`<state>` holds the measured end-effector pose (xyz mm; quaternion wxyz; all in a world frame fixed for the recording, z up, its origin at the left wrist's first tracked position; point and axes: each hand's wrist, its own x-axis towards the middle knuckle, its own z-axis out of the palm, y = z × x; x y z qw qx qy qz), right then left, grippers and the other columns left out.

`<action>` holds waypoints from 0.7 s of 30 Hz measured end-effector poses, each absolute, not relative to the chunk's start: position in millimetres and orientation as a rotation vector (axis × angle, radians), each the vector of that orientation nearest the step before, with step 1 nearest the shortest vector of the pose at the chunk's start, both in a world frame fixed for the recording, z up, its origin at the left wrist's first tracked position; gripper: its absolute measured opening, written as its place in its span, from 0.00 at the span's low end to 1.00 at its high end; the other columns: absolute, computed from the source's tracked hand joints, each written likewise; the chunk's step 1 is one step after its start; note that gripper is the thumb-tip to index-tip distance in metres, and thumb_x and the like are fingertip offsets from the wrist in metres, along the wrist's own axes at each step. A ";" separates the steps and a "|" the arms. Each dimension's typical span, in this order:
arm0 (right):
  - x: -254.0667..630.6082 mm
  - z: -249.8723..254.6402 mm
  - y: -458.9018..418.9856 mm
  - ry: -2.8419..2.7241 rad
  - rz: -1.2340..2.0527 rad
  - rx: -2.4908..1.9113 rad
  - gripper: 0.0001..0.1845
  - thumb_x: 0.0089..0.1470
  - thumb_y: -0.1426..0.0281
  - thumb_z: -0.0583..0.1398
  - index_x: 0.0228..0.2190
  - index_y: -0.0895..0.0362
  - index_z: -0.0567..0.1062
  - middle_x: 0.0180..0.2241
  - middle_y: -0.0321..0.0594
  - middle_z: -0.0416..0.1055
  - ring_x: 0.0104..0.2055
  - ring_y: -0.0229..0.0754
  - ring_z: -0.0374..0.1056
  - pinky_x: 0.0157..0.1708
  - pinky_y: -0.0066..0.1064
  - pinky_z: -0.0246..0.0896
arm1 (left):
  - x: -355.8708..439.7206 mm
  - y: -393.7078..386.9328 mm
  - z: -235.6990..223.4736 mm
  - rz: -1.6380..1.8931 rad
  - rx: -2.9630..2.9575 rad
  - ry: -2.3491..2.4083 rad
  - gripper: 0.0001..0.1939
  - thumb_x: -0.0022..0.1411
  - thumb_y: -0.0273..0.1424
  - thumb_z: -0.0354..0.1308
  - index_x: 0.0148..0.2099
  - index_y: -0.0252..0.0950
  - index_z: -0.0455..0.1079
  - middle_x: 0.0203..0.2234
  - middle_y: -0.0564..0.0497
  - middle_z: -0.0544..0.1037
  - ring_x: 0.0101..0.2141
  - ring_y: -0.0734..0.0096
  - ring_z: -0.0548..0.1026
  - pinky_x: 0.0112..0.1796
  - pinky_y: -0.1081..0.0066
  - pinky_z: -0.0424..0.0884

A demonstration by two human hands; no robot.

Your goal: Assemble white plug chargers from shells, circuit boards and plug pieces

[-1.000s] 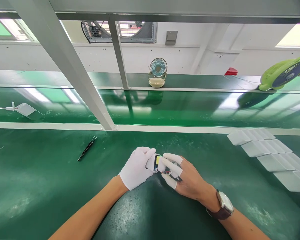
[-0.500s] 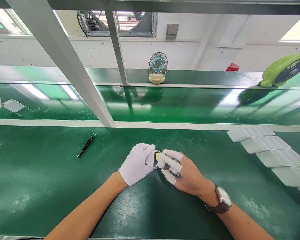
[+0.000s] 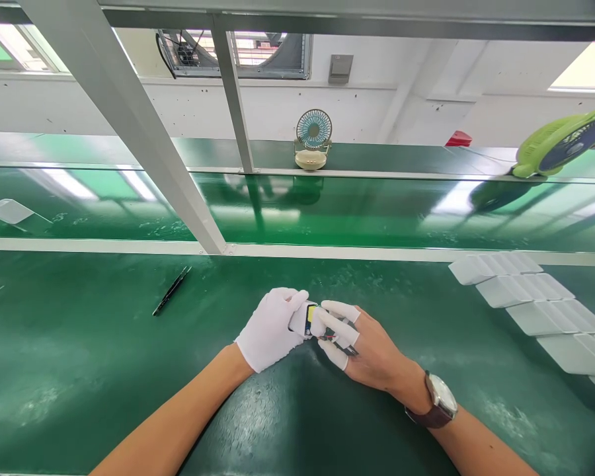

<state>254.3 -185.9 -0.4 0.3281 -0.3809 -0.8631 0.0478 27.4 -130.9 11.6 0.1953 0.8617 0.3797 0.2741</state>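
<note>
In a white glove, my left hand (image 3: pixel 274 328) is closed around one end of a small white device (image 3: pixel 298 320). The device has a black-edged face with a yellow patch (image 3: pixel 311 313). My right hand (image 3: pixel 356 336), with white finger covers, has its fingers bent over the device's other end. Beneath those fingers show thin red and black wires and a dark slim part (image 3: pixel 346 345), partly hidden. Both hands meet just above the green tabletop (image 3: pixel 258 423).
Black tweezers (image 3: pixel 172 291) lie to the left. Overlapping white trays (image 3: pixel 540 297) line the right side. Beyond a pale rail runs a glossy green strip with a white square piece (image 3: pixel 10 211). A small fan (image 3: pixel 313 139) and a green fan (image 3: pixel 560 142) stand on the shelf behind.
The white square piece on the far green strip has shifted left. My right fingers have moved slightly on the device; my left hand's hold looks the same. The view has tilted slightly.
</note>
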 end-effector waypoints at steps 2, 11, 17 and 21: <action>253.8 0.7 -186.3 -2.266 0.140 -1.019 0.25 0.61 0.72 0.61 0.59 0.53 0.67 0.57 0.51 0.68 0.51 0.48 0.71 0.47 0.43 0.73 | 27.6 -131.6 11.0 0.770 2.413 1.060 0.18 0.57 0.27 0.63 0.50 0.42 0.71 0.29 0.54 0.73 0.28 0.70 0.70 0.36 0.68 0.69; 245.9 2.8 -188.7 -2.255 0.186 -1.059 0.28 0.62 0.70 0.62 0.62 0.53 0.65 0.56 0.50 0.70 0.51 0.49 0.71 0.50 0.43 0.72 | 30.5 -138.1 3.6 0.809 2.524 1.085 0.24 0.52 0.28 0.62 0.53 0.41 0.69 0.33 0.49 0.75 0.35 0.63 0.73 0.39 0.63 0.69; 251.9 5.3 -191.4 -2.096 0.487 -0.980 0.31 0.64 0.66 0.60 0.65 0.53 0.59 0.58 0.52 0.66 0.51 0.47 0.71 0.50 0.42 0.73 | 30.3 -140.7 9.8 0.673 2.463 1.014 0.13 0.54 0.28 0.62 0.44 0.41 0.71 0.27 0.55 0.72 0.27 0.70 0.70 0.34 0.67 0.67; 256.4 15.6 -189.3 -2.039 0.683 -0.942 0.23 0.69 0.68 0.52 0.63 0.51 0.62 0.52 0.48 0.70 0.46 0.44 0.72 0.49 0.42 0.73 | 28.7 -142.9 7.1 0.710 2.311 1.006 0.10 0.58 0.25 0.59 0.42 0.43 0.73 0.32 0.54 0.77 0.34 0.68 0.75 0.39 0.67 0.71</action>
